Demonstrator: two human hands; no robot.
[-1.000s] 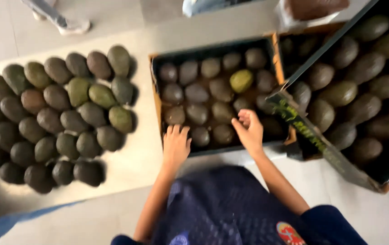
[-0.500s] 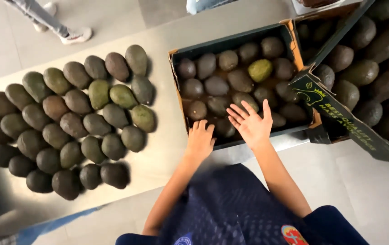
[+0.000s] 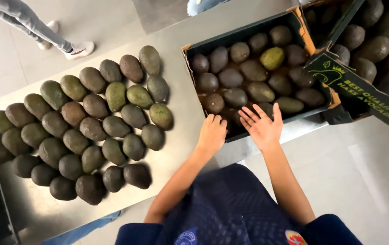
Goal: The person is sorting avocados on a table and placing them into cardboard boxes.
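Grey metal covers the desk (image 3: 180, 113) in front of me, and pale floor tiles show beyond it. On the left part of the desk, many avocados (image 3: 90, 122) lie loose in close rows, some green and some dark brown. To the right stands an open cardboard box (image 3: 244, 34) filled with more avocados (image 3: 249, 72), most of them dark and 1 clearly greener. My left hand (image 3: 211, 132) rests at the near edge of this box with fingers curled downward, holding nothing that I can see. My right hand (image 3: 263, 124) is just beside it, flat and with fingers spread, over the near avocados in the box; I cannot tell if it touches them. A second box (image 3: 353, 86) with avocados stands further right. Legs of another person (image 3: 31, 22) are at the upper left.
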